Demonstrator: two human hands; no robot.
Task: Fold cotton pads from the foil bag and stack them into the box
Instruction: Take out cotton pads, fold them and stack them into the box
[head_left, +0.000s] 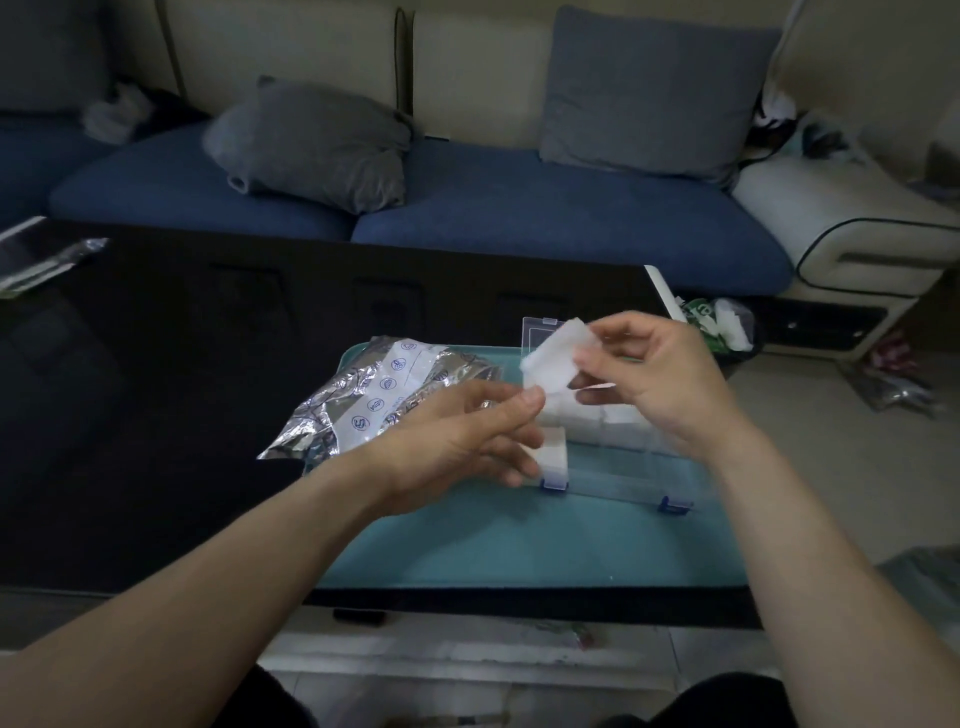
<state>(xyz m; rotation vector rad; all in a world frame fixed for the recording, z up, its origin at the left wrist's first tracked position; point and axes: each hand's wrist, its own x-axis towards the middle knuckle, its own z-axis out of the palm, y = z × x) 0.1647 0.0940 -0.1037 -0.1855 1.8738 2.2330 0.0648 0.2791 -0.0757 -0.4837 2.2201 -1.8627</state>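
Right hand (657, 379) pinches one cotton pad (558, 356); left hand (467, 441) loose, empty; one foil bag (384, 395) at nine o'clock of one box (613, 452).

— Colours? White cotton pad (558, 358), teal mat (519, 540), glossy black table (156, 389).
— Patterns? Silver foil bag (374, 400), white strip, blue round emblems. Clear box (618, 470), blue clasps.
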